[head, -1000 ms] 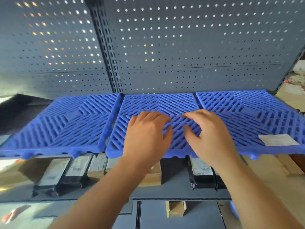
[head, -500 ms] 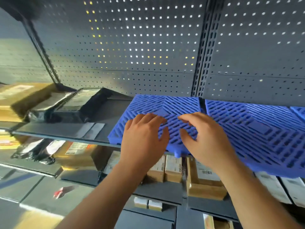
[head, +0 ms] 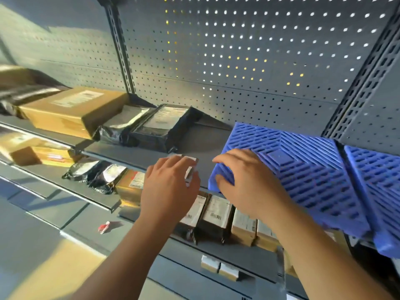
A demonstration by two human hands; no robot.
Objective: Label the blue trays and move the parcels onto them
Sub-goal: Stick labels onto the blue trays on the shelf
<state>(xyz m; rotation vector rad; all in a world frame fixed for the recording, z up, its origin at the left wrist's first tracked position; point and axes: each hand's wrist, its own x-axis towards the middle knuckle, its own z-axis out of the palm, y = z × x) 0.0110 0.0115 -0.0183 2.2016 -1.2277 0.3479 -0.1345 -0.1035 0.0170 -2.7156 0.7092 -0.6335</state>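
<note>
The tray [head: 303,169] corner at the shelf [head: 138,154] front edge is gripped by the right hand [head: 251,185]; if tugged, the tray could be tipped off. The left hand [head: 168,191] hold on the label [head: 190,169] cannot be told.

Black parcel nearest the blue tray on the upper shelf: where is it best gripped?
Grip the black parcel by its near right corner, coming from the front right. It lies flat, label up, with bare shelf there, while a grey bag crowds its left side.
</note>
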